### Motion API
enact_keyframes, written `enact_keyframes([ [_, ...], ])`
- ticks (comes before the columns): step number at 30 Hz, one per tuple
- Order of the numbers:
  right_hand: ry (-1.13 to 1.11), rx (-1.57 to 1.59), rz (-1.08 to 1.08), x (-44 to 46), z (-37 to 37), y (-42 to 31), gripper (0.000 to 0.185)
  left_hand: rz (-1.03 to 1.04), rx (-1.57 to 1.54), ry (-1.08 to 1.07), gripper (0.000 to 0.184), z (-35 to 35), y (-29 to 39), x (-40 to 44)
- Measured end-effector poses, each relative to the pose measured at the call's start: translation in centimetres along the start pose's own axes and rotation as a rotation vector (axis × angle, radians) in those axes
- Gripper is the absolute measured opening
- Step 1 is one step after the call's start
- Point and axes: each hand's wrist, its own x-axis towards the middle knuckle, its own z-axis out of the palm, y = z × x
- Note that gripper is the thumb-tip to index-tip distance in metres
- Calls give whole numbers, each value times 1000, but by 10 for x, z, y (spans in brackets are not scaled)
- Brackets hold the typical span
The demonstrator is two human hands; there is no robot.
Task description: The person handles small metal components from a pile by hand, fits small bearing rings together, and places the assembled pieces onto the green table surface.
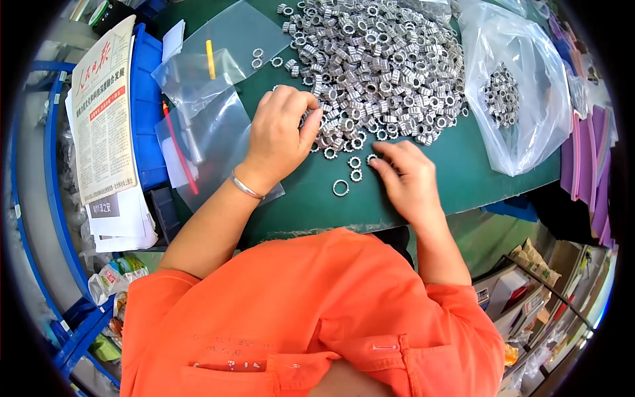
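A large heap of small toothed metal rings (380, 73) covers the far middle of the green table. At the heap's left edge is my left hand (281, 129), its fingers curled and the thumb near the forefinger. Some ring metal shows in that gap, but what the fingers hold is mostly hidden. My right hand (407, 175), in front of the heap, has thumb and forefinger closed on one toothed ring (372, 159). Just left of it lie two small toothed rings (356, 168), and a wider, thinner ring (340, 188) lies nearer to me.
A clear plastic bag (486, 139) with more rings stands at the right. Flat plastic bags (221, 142), a yellow pen (210, 59) and a red pen (180, 149) lie at the left. Beyond them are a blue bin (149, 106) and a newspaper (106, 119).
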Motion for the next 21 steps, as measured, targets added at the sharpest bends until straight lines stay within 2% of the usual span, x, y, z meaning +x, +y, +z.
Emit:
enact_keyframes([
  [7,-66,136,24,-8,-1,-2,13,38,6,63,11,4,-3,0],
  [9,-80,497,274,-13,-2,-2,15,32,4,59,11,4,-3,0],
  [10,-161,761,515,-14,-8,-4,16,30,5,55,11,4,-3,0],
  [11,-161,760,519,-15,-9,-2,16,29,3,53,11,4,-3,0],
  [13,-198,1150,650,-15,-10,3,14,28,10,50,10,4,-3,0],
  [14,-186,1223,658,-14,-9,2,14,26,8,50,10,4,-3,0],
  [21,-241,1429,746,-14,-8,7,14,24,5,48,10,3,-3,0],
])
